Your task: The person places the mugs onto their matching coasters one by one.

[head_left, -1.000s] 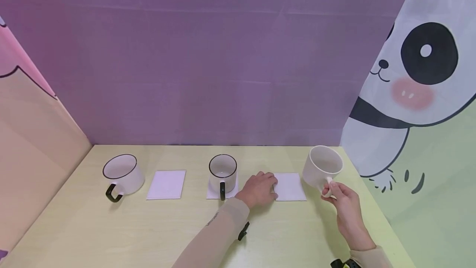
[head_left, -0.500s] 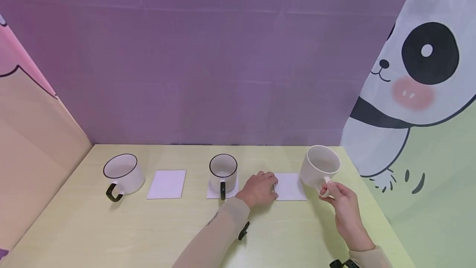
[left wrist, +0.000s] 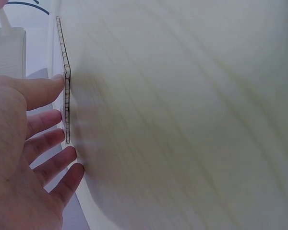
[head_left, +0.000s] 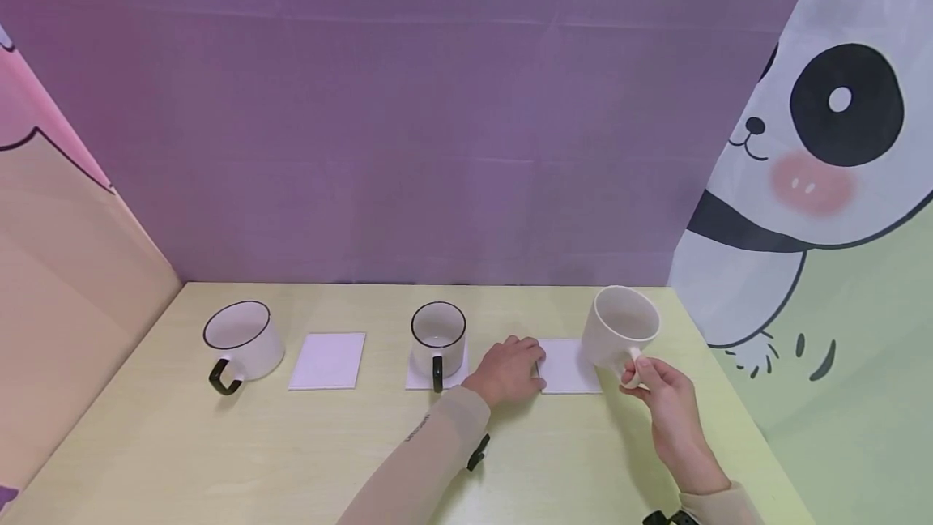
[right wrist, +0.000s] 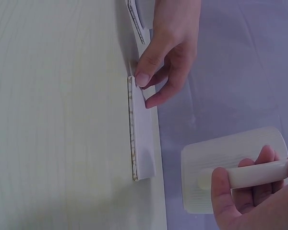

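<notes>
Mug (head_left: 607, 340), axis roughly upright, near-side handle (right wrist: 259, 174) pinched by right hand (head_left: 669, 407), left hand (head_left: 508, 372) loose against coaster (head_left: 567, 368)

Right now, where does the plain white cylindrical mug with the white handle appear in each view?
Head: the white mug, lower half, right of centre.
Left wrist: the mug, cut off at the upper-left edge.
Right wrist: the mug, lower right.
Shared landmark: the bare left hand, touching a square white coaster.

Tabletop (head_left: 277, 460) smooth wood-grain; all-white mug (head_left: 608, 335) ceramic-looking, finely ribbed; coaster (head_left: 568, 367) matt, rough-edged; backdrop (head_left: 408, 128) creased cloth.
</notes>
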Action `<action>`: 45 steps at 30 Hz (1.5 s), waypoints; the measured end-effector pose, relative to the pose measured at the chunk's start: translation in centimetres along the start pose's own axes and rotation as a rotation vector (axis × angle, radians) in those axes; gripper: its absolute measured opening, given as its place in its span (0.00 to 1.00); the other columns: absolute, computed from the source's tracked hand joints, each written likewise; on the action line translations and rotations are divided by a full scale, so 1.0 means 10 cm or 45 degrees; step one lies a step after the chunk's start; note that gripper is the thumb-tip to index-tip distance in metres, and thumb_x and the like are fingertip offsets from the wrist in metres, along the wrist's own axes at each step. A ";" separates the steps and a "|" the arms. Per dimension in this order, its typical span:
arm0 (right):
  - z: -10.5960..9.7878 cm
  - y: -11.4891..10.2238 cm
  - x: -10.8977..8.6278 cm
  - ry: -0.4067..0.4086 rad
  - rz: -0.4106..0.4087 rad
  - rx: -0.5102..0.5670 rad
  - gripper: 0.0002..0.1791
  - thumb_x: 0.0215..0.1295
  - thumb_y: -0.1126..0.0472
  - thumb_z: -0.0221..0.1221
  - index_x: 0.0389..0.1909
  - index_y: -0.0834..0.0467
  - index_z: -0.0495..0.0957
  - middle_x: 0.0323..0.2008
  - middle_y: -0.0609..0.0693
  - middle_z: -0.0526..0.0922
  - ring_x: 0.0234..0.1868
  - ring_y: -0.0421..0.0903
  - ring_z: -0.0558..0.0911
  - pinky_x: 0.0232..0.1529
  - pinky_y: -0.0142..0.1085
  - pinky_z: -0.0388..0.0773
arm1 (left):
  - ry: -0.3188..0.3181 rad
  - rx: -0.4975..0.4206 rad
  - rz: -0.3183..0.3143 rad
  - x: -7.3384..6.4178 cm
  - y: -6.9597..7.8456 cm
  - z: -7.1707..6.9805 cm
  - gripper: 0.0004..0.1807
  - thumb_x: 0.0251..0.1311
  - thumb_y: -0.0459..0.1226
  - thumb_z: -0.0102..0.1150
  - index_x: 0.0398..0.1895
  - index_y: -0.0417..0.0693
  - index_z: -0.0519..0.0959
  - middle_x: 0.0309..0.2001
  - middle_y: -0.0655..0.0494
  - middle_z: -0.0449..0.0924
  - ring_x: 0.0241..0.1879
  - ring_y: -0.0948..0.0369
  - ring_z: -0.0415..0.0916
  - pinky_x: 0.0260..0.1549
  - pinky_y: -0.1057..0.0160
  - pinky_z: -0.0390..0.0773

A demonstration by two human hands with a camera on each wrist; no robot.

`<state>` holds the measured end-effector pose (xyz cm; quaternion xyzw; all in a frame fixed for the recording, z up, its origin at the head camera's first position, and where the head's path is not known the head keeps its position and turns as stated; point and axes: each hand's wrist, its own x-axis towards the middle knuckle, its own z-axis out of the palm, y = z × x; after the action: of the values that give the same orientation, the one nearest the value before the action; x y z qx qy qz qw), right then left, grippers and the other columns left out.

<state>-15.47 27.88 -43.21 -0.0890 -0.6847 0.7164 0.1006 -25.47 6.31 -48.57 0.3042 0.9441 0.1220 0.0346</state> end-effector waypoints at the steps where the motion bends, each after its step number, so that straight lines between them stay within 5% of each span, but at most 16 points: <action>1: 0.01 0.00 0.00 0.001 0.001 -0.002 0.15 0.79 0.63 0.50 0.35 0.67 0.80 0.26 0.45 0.80 0.33 0.40 0.81 0.43 0.34 0.82 | -0.002 -0.002 0.001 0.00 0.00 0.00 0.20 0.66 0.50 0.62 0.57 0.56 0.79 0.64 0.64 0.74 0.58 0.60 0.71 0.54 0.59 0.74; 45: 0.20 -0.02 -0.01 -0.038 0.040 -0.080 0.14 0.79 0.64 0.50 0.38 0.69 0.79 0.26 0.47 0.80 0.34 0.42 0.81 0.45 0.36 0.82 | 0.004 -0.001 -0.014 0.00 0.01 -0.01 0.19 0.65 0.51 0.63 0.56 0.56 0.80 0.63 0.63 0.74 0.58 0.60 0.71 0.53 0.59 0.74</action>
<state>-15.86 25.89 -42.90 -0.0923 -0.7066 0.6974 0.0762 -25.40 6.39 -48.43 0.2989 0.9458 0.1227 0.0338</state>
